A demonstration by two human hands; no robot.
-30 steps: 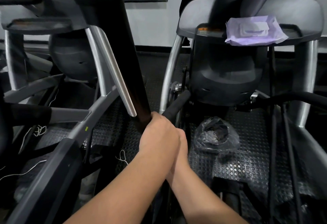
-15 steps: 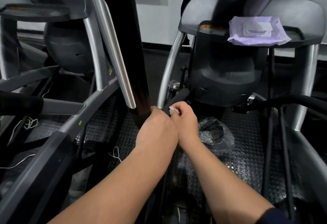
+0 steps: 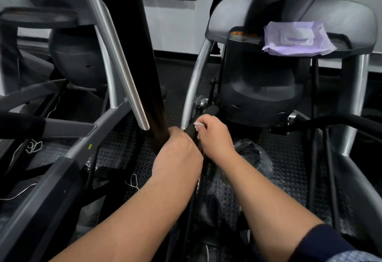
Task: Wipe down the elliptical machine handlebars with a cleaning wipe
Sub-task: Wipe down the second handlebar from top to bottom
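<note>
At frame centre, the right hand (image 3: pixel 215 135), fingers clenched on the cleaning wipe (image 3: pixel 198 125), had advanced up the handlebar (image 3: pixel 208 111) beyond the gripping left hand (image 3: pixel 177 154), extending wiped coverage.

We can't read any text here. We see an orange-and-black sticker (image 3: pixel 237 34) on the console shelf (image 3: pixel 351 40), print too blurred to make out. The purple wipes pack (image 3: pixel 297 39) on that shelf has a white flap, no legible brand. A small yellow-green tag (image 3: pixel 90 146) on the left machine's frame (image 3: pixel 82 148) looks blank to us.
</note>
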